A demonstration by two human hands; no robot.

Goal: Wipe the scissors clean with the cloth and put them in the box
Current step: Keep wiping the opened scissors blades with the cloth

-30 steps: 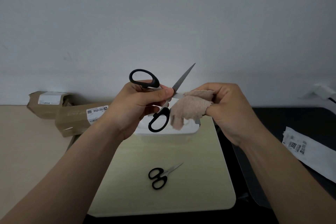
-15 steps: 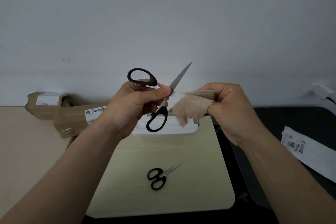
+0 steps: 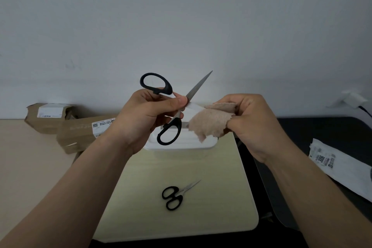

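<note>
Scissors [image 3: 194, 93], blades spread, gripped at the pivot by the left hand [image 3: 149, 116] near the box [image 3: 181, 147], right hand [image 3: 256, 124] pinching the cloth [image 3: 209, 124] round one blade, smaller scissors [image 3: 174, 197] lying on the bench [image 3: 217, 213].

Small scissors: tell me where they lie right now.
Head view, lower centre: the small scissors lie flat on the pale board, nearer the person than the white box.

A plain pale grey wall [image 3: 181, 16] rose behind the left hand [image 3: 145, 119] and the right hand [image 3: 255, 125]. A light wooden worktop [image 3: 221, 203] lay beneath them, with a black tabletop [image 3: 322, 131] rightward.
</note>
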